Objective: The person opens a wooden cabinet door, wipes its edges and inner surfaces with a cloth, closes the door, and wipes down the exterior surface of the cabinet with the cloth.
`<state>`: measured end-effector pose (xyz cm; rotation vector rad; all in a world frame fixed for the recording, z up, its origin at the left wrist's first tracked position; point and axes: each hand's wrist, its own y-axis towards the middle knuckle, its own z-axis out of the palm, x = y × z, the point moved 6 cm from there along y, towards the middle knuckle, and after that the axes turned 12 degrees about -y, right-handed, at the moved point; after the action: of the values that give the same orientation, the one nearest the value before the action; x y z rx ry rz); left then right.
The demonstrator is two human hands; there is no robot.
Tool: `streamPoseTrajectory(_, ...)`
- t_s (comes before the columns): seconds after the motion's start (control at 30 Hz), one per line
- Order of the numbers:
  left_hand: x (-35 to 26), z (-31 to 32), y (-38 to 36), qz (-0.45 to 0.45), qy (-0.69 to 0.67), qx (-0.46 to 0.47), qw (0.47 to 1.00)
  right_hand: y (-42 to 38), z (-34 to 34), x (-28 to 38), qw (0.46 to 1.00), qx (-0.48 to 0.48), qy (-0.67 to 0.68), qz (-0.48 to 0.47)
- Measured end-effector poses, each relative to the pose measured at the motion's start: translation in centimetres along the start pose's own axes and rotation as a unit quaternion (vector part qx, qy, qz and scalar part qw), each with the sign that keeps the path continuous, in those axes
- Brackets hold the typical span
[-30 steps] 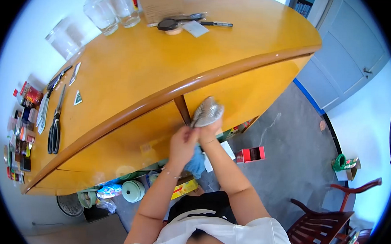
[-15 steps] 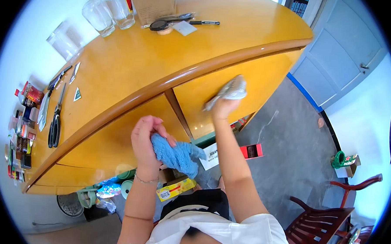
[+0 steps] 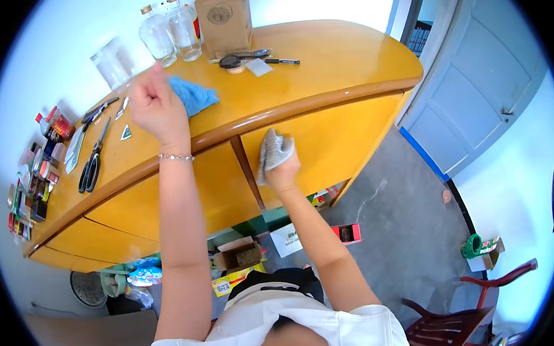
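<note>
My left hand [image 3: 159, 106] is raised over the cabinet top, fingers curled and slightly blurred. A bunched blue cloth [image 3: 195, 98] comes out beside it on the right, resting at the top's front edge; the grip itself is partly hidden. My right hand [image 3: 284, 172] presses a folded grey ribbed cloth [image 3: 275, 147] against the yellow door [image 3: 328, 141] of the wooden cabinet [image 3: 332, 52], close to the dark strip left of that door. Its fingers are closed around the cloth.
Scissors [image 3: 92, 165], glass bottles [image 3: 156, 39], a cardboard box [image 3: 221, 25] and a black pen [image 3: 282, 61] stand or lie on the cabinet top. Small jars crowd its left end. Below are an open carton [image 3: 239, 255] and a red box [image 3: 347, 233]. A wooden chair [image 3: 446, 329] is at right.
My left hand has risen from in front of the cabinet to its top, bringing the blue cloth there. My right hand has moved left and down across the door with the grey cloth.
</note>
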<state>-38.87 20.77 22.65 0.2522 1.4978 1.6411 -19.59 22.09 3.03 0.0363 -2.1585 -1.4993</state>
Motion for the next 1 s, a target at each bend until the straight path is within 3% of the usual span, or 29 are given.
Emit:
streamPoseTrajectory(0.03, 1.0, 0.0, 0.1, -0.006, 0.067, 0.043, 0.997, 0.4, 0.0, -1.2, 0.991, 0.083, 0.075, 0.074)
streamPoseTrajectory(0.1, 2.5, 0.1, 0.1, -0.022, 0.2, 0.127, 0.971, 1.9, -0.9, -3.3, 0.991, 0.057, 0.086, 0.082)
streamPoseTrajectory(0.2, 1.6, 0.4, -1.0, 0.032, 0.382, 0.264, 0.885, 3.9, -2.7, -5.1, 0.989, 0.006, 0.128, 0.079)
streamPoseTrajectory(0.3, 4.9, 0.9, -1.2, -0.003, 0.458, 0.319, 0.83, 3.9, -2.8, -6.6, 0.99, -0.001, 0.123, 0.064)
streamPoseTrajectory(0.33, 4.8, 1.0, -0.9, 0.026, 0.477, 0.282, 0.832, 3.7, -2.9, -7.1, 0.992, 0.004, 0.109, 0.059)
streamPoseTrajectory(0.4, 3.3, 1.5, -0.4, 0.089, 0.511, 0.21, 0.829, 3.3, -2.9, -9.7, 0.98, 0.011, 0.138, 0.145)
streamPoseTrajectory(0.47, -2.6, 0.6, -1.2, 0.155, 0.298, 0.116, 0.935, 2.7, -2.1, -12.5, 0.951, 0.036, 0.184, 0.245)
streamPoseTrajectory(0.5, -4.5, -0.3, -3.8, 0.093, 0.189, 0.102, 0.972, 2.6, -2.5, -12.4, 0.941, 0.06, 0.21, 0.257)
streamPoseTrajectory(0.53, -5.4, -0.9, -7.8, 0.048, 0.053, 0.12, 0.99, 2.1, -3.0, -12.0, 0.912, 0.098, 0.239, 0.317)
streamPoseTrajectory(0.57, -5.4, -0.6, -12.6, 0.042, -0.083, 0.213, 0.973, 1.6, -3.7, -10.9, 0.877, 0.136, 0.265, 0.376)
streamPoseTrajectory(0.6, -7.3, 0.2, -16.3, 0.05, -0.035, 0.327, 0.943, 1.0, -4.2, -10.0, 0.837, 0.172, 0.289, 0.432)
streamPoseTrajectory(0.63, -7.1, 1.1, -19.6, -0.042, -0.021, 0.375, 0.926, 0.6, -4.6, -9.3, 0.815, 0.198, 0.307, 0.449)
streamPoseTrajectory(0.67, -6.3, 1.8, -22.3, -0.103, 0.021, 0.409, 0.907, -0.1, -4.7, -8.8, 0.772, 0.222, 0.349, 0.483)
streamPoseTrajectory(0.73, -4.4, 1.9, -24.6, -0.125, 0.033, 0.381, 0.915, -1.5, -4.7, -7.8, 0.675, 0.266, 0.425, 0.541)
streamPoseTrajectory(0.77, -2.4, 1.4, -25.6, -0.119, 0.054, 0.387, 0.913, -1.9, -4.5, -7.4, 0.668, 0.271, 0.436, 0.54)
streamPoseTrajectory(0.87, -0.5, -0.1, -23.9, -0.119, 0.119, 0.374, 0.912, -3.5, -4.1, -8.7, 0.741, 0.413, 0.247, 0.469)
streamPoseTrajectory(0.9, -0.1, -0.6, -23.1, -0.124, 0.142, 0.364, 0.912, -3.5, -3.6, -8.7, 0.785, 0.422, 0.222, 0.396)
streamPoseTrajectory(1.0, 3.3, -2.0, -24.0, -0.248, 0.19, 0.428, 0.848, -5.8, -2.9, -8.6, 0.634, 0.409, 0.393, 0.525)
